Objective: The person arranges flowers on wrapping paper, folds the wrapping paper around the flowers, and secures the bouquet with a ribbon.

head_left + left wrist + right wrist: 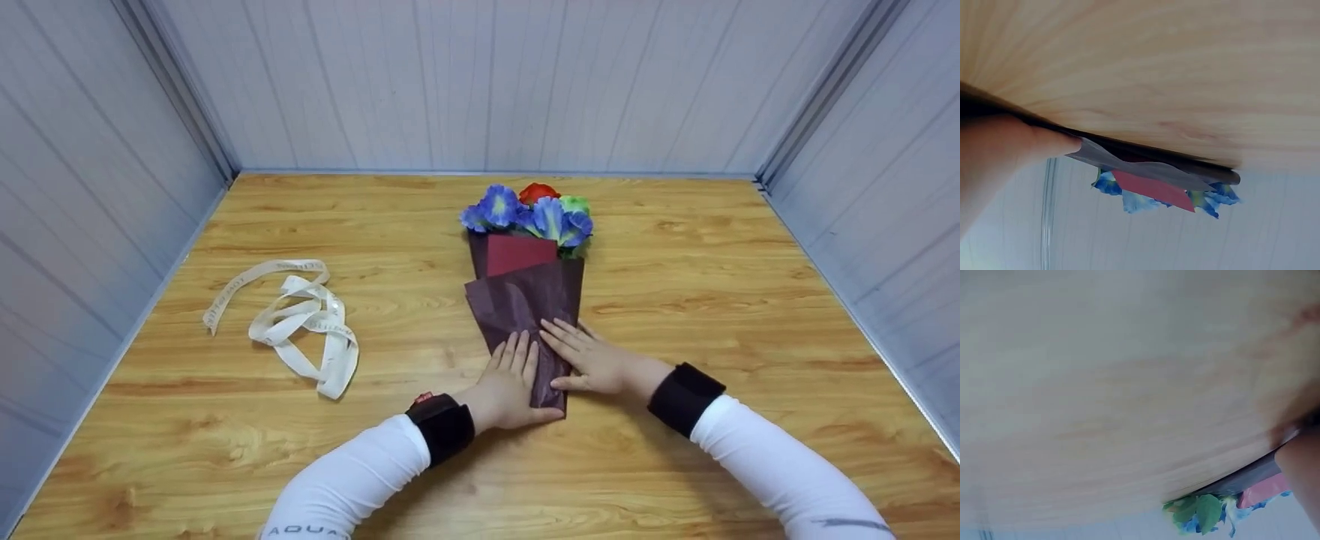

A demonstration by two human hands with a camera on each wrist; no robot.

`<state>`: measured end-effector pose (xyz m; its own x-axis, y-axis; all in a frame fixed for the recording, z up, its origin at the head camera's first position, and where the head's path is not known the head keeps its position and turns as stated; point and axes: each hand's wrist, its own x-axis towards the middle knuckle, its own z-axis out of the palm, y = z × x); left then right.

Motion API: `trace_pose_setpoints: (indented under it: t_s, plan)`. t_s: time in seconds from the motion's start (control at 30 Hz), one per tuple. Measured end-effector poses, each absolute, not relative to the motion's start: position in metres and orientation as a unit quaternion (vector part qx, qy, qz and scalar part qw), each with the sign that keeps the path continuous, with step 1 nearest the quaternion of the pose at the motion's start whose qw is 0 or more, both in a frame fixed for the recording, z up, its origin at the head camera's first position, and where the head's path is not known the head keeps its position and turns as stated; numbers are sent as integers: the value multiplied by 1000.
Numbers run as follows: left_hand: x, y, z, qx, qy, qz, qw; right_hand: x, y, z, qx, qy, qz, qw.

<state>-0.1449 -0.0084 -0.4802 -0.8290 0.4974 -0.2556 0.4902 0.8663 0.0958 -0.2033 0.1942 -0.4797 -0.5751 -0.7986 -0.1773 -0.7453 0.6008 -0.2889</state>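
1. Centrally, a tapering wrap of dark maroon paper [525, 300] lies flat on the wood-grain tabletop [405, 322], its narrow end toward the person; it serves as landmark below.
2. On the wrap's lower part rests the left hand [514, 382], fingers straight and close together, thumb stretched across the narrow end; it presses without grasping.
3. At the wrap's right edge lies the right hand [592, 361], fingers extended and slightly spread over the paper (it too is unclenched).
4. From the wrap's wide far end emerge ruffled blue flowers with pale centres [501, 206], one red bloom [538, 193] and one light-green bloom [574, 204]; green leaves [1208, 513] show there in the right wrist view.
5. Between those blooms and the wrap's folded front sits a flat, smooth red sheet [521, 255], partly covered by the fold.
6. Well left of the wrap, a loosely looped white ribbon with printed lettering [341, 367] lies on the tabletop.
7. Beyond the wrap stands a pale grey panelled wall [465, 90].
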Motion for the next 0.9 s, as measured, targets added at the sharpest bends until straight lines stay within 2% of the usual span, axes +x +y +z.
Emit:
trace_pose_setpoints:
  t_s: [0.3,0.47,0.63,0.9]
  plan:
    - [-175,-14,-488,246,962,26,117,-213,181,-484,-420,898,-86,101]
    - [-186,-16,-491,250,958,58,131,-213,176,-488,-433,891,-106,88]
    - [-196,-26,-484,289,941,83,154,-215,180,-483,-440,880,-130,127]
    - [-199,-47,-480,372,914,81,141,-218,185,-478,-433,873,-132,180]
